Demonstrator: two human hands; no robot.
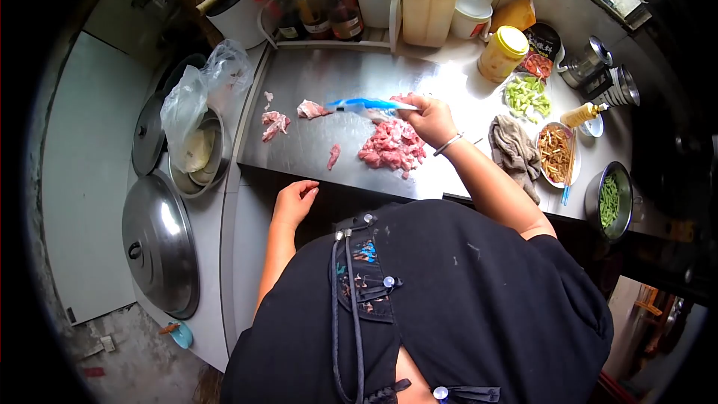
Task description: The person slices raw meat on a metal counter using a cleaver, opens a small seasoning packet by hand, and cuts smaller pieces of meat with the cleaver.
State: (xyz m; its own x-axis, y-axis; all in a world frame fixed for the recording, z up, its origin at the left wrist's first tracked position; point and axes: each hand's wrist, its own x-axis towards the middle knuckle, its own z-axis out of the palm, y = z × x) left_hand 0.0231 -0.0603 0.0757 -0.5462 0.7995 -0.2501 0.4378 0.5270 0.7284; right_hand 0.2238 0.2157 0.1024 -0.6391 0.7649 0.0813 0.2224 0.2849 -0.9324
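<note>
1. A left hand (295,200), fingers slightly apart, hangs beside the table (295,153).
2. On it lie 1 meat pile (393,148) and at least 4 loose pieces (334,155).
3. A right hand (432,121), fingers clamped on 1 blue-white item (366,107), blurred, partly hiding the pile.

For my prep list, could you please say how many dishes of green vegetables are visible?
2: pale green pieces beyond the cloth, darker green pieces in the right-hand bowl.

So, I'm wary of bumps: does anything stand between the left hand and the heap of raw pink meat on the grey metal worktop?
Nothing visible blocks the left hand from the meat heap across the worktop's front edge; a thin pink meat strip lies just left of that path.
</note>
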